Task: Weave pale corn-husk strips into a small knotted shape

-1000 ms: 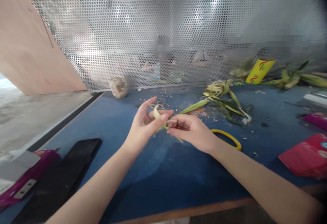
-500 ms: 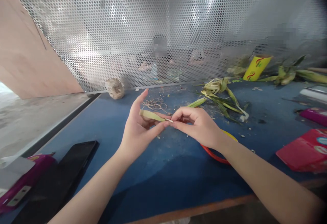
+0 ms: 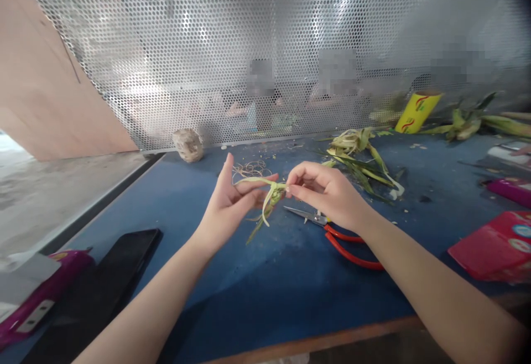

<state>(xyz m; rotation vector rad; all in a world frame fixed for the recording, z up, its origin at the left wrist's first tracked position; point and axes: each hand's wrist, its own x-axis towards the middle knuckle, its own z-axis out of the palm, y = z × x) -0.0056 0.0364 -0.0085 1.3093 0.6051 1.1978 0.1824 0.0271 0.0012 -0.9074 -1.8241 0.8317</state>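
Note:
Between my hands is a knotted pale green corn husk strip point(image 3: 271, 195), with loose ends hanging down. My right hand point(image 3: 326, 190) pinches it near the knot between thumb and fingertips. My left hand point(image 3: 226, 203) has one finger raised, and the strip's other end runs between its fingers, held loosely. Beneath my right hand on the table lies a pair of scissors point(image 3: 352, 256) with red handles, its blades pointing left; my wrist covers part of it. Behind my hands is a tangle of thin brown string point(image 3: 251, 169).
The blue table point(image 3: 244, 303) carries a pile of corn husks point(image 3: 352, 145), a yellow tube point(image 3: 417, 112), a red packet point(image 3: 493, 248) and a whitish lump point(image 3: 188, 145). A black phone-like slab point(image 3: 124, 253) lies left. A perforated metal screen point(image 3: 232, 37) stands behind, with people beyond.
My hands have drawn slightly apart, the right one rising. The husk strip, flat before, now shows a knot with hanging ends. More of the scissors is visible.

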